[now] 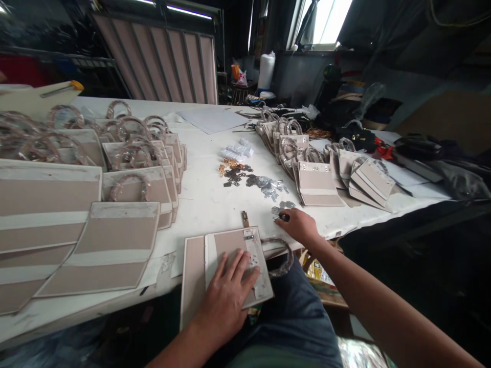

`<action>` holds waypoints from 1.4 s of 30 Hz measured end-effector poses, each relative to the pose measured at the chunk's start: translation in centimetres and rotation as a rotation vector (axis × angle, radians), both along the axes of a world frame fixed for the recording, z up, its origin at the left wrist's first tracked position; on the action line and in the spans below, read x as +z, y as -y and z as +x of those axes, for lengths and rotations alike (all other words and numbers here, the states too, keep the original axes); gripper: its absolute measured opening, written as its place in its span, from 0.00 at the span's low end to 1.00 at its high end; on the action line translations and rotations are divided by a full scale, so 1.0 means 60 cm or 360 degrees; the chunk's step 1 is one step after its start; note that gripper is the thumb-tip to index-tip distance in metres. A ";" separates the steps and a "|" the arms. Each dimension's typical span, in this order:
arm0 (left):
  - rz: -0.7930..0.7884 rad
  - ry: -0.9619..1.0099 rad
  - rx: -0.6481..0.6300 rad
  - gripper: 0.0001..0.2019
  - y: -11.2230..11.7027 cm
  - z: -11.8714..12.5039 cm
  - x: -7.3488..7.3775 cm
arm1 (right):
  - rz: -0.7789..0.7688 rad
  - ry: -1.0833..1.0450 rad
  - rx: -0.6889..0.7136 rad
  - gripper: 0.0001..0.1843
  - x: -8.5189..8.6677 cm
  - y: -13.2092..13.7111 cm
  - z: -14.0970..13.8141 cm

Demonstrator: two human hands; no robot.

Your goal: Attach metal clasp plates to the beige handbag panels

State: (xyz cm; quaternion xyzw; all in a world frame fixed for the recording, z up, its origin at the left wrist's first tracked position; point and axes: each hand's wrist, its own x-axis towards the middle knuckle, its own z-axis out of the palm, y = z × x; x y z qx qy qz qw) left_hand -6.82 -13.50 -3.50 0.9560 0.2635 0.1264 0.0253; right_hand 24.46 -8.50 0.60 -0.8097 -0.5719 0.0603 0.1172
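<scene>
My left hand (229, 289) lies flat, fingers spread, on a beige bag panel (195, 276) that rests partly over the table's front edge and my lap. The panel has white strips, a small metal piece (249, 236) near its top corner and a plastic-wrapped round handle (284, 268) on its right side. A small metal clasp (245, 219) sticks out beyond its far edge. My right hand (301, 226) is at a small pile of thin silver plates (286, 205). Its fingers are pinched around something small and dark, which I cannot make out.
More beige bag panels with wrapped handles (118, 250) are stacked on the left; others (318, 181) stand on the right. Mid-table lie silver plates (268, 185), black plates (233, 177), gold-coloured hardware (229, 163) and white wrapped pieces (238, 150). Paper (213, 119) lies behind.
</scene>
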 end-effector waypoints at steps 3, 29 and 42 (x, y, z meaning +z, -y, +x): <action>-0.0065 -0.0030 0.0009 0.33 0.003 -0.001 0.004 | -0.0058 0.0021 -0.0017 0.19 -0.016 -0.013 0.006; -0.0116 0.0006 -0.0016 0.38 0.014 -0.002 0.004 | -0.0379 -0.0876 0.0686 0.10 0.017 0.050 -0.127; -0.0093 0.0005 -0.0015 0.38 0.013 -0.001 -0.002 | -0.0376 -0.0550 0.0657 0.07 0.028 0.057 -0.148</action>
